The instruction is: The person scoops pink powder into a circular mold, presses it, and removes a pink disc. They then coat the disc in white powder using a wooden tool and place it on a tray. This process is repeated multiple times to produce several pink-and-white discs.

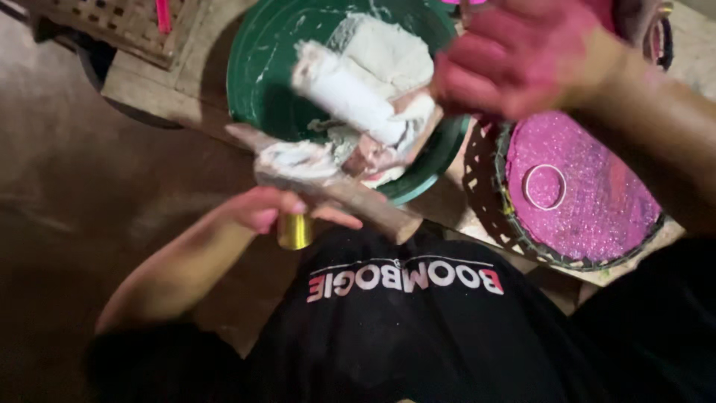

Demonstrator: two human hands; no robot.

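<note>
Step in hand — by the look of it, coating: the right hand (514, 63), stained pink, is clamped on the end of a white roll (350, 93) held over the green bowl (261, 67) of white paste. The left hand (265, 209) is closed around a small gold cylinder (294, 231) below a wooden stick (373, 205). 1 pink glitter tray (597, 201) sits beside. Next move likely calls for steady turning of the roll.

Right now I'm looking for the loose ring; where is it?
In the head view the ring lies at the right, flat on the pink glitter in the woven basket, beside the green bowl and below the right hand.
</note>
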